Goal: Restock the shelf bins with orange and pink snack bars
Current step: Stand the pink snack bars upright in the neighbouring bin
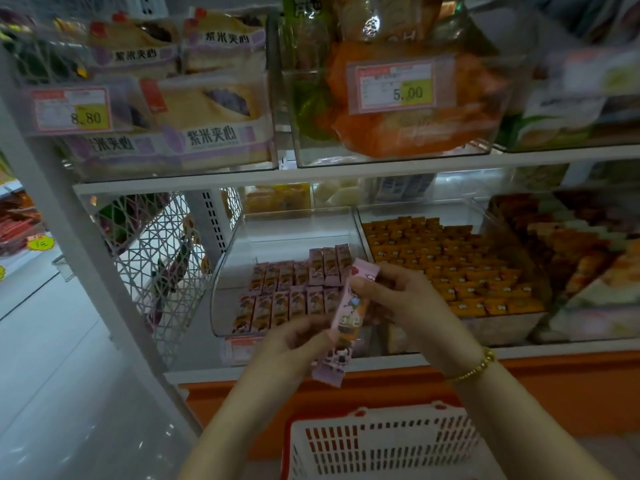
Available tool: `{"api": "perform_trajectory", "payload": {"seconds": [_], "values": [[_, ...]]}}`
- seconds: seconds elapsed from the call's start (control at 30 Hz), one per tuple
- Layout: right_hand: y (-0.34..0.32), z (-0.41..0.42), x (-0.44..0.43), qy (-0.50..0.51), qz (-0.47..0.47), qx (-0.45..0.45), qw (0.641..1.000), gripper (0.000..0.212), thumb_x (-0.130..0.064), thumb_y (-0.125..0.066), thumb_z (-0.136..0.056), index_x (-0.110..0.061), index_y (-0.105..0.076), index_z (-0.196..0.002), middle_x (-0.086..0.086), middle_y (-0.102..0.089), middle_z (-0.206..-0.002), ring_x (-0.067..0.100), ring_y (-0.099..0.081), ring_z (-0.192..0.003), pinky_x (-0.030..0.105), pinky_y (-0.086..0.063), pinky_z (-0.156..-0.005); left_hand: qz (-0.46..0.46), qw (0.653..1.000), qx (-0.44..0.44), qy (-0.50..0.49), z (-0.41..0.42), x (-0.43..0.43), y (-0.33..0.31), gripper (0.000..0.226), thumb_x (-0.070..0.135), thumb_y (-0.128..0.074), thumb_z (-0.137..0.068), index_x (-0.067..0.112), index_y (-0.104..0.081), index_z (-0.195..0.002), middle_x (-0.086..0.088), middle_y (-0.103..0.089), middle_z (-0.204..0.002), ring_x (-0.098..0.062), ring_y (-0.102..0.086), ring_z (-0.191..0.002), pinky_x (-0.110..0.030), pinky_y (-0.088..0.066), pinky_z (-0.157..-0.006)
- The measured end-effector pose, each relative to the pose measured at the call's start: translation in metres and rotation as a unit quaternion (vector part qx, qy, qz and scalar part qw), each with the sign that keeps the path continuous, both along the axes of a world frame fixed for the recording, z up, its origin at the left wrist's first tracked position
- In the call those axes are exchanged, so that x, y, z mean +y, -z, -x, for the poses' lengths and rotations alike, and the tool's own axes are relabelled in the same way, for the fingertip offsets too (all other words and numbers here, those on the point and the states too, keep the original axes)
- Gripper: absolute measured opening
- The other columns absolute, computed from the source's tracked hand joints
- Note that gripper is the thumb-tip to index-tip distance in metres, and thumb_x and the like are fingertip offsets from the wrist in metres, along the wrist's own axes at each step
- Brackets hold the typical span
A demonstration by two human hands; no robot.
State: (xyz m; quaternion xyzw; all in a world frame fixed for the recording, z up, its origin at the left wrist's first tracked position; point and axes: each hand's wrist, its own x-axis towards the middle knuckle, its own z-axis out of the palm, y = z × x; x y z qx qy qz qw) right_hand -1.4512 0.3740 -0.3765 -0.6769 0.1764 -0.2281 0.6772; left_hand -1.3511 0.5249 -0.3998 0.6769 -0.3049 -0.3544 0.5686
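Right grip (pixel 398 303) before bin (pixel 229 271) (basket (pixel 381 420) below)

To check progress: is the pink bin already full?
No, the pink bin holds only a few rows of bars, with bare floor behind them.

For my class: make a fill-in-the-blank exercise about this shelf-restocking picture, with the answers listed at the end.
The left hand and right hand hold snack bars wrapped in ____.
The clear bin behind the right hand is full of ____ bars.
A beaded bracelet circles the ____ wrist.
The leftmost price tag on the upper shelf reads ____.
Answers: pink, orange, right, 8.80.
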Motion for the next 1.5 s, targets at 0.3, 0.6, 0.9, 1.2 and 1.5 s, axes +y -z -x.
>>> {"api": "perform_trajectory", "payload": {"seconds": [0.3,0.6,0.9,1.2,1.5], "values": [[0.007,0.012,-0.013,0.054,-0.013,-0.026,0.998,0.029,-0.036,-0.064,-0.079,-0.008,-0.061,-0.073,0.011,-0.060,-0.065,0.013,-0.052,-0.051,0.024,-0.041,-0.050,-0.069,0.995,-0.058,0.043,0.002,0.005,-0.001,0.038,0.032,-0.076,-0.060,0.002,-0.072,-0.083,-0.013,-0.073,-0.076,-0.020,-0.068,-0.065,-0.024,-0.055,-0.061],[0.000,0.008,-0.027,0.095,-0.069,-0.007,0.993,0.029,-0.024,-0.059,-0.090,-0.002,-0.063,-0.071,0.008,-0.058,-0.055,0.014,-0.046,-0.043,0.019,-0.037,-0.040,-0.051,0.995,-0.040,0.079,-0.001,0.007,-0.005,0.009,0.013,-0.065,-0.083,0.006,-0.070,-0.080,-0.012,-0.073,-0.075,-0.021,-0.070,-0.066,-0.026,-0.056,-0.064],[-0.014,0.007,-0.048,0.023,-0.117,0.061,0.991,0.060,-0.049,-0.038,-0.096,0.002,-0.070,-0.091,0.012,-0.069,-0.073,0.017,-0.057,-0.051,0.022,-0.046,-0.045,-0.008,0.995,0.044,0.094,-0.009,0.012,-0.006,0.026,0.024,-0.053,-0.082,0.006,-0.070,-0.088,-0.018,-0.073,-0.085,-0.024,-0.070,-0.074,-0.024,-0.056,-0.062],[-0.022,0.011,-0.053,-0.023,-0.035,0.134,0.990,0.052,-0.050,-0.050,-0.088,-0.001,-0.065,-0.099,0.016,-0.069,-0.082,0.018,-0.062,-0.061,0.021,-0.052,-0.053,-0.059,0.994,0.000,0.095,-0.004,0.005,0.000,0.026,0.011,-0.038,-0.100,0.003,-0.063,-0.097,-0.009,-0.074,-0.087,-0.020,-0.070,-0.075,-0.027,-0.056,-0.068],[-0.013,0.013,-0.052,-0.038,0.028,0.183,0.982,0.017,-0.018,-0.066,-0.086,-0.007,-0.069,-0.099,0.014,-0.073,-0.093,0.020,-0.069,-0.078,0.026,-0.058,-0.073,-0.109,0.966,-0.233,0.013,0.000,0.004,0.012,0.025,0.021,-0.042,-0.100,0.024,-0.065,-0.109,0.013,-0.066,-0.097,0.003,-0.064,-0.086,-0.010,-0.050,-0.069]]}}
